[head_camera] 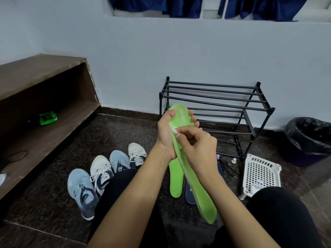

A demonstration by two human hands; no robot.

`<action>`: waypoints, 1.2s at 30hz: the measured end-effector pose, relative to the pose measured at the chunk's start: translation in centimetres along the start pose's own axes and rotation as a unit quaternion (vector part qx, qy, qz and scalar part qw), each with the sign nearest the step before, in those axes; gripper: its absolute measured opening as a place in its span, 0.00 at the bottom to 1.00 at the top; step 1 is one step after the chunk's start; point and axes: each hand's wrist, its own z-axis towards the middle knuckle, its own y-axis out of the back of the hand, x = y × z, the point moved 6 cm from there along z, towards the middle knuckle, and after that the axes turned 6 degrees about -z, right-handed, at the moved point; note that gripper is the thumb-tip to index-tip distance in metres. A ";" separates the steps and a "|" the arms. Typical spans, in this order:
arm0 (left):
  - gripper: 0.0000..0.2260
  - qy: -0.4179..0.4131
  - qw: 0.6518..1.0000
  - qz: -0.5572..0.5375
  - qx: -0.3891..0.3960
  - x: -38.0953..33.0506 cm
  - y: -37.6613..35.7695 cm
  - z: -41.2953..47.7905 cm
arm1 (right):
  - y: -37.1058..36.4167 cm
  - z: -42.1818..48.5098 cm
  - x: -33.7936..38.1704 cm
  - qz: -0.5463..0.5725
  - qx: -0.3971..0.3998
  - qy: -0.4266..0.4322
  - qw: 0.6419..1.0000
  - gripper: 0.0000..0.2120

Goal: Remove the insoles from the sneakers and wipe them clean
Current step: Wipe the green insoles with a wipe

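The left hand grips a green insole across its edges near the toe, above the floor. The right hand pinches a white pad in its fingers against the insole. Sneakers crowd the left.

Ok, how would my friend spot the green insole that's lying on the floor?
Find the black shoe rack by the wall. On the dark floor in front of it, look for the bright green insole lying flat beside a dark blue insole. The other green insole is held up, not lying down.
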 end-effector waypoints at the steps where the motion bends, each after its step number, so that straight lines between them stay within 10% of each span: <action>1: 0.17 0.007 1.000 0.000 0.007 -0.1 -0.1 0.0 | 0.0 -0.3 0.0 0.002 0.012 -0.001 1.000 0.06; 36: 0.16 -0.057 0.996 -0.062 0.027 -3.1 0.0 0.3 | -0.8 -1.6 1.5 0.063 0.028 -0.010 0.998 0.04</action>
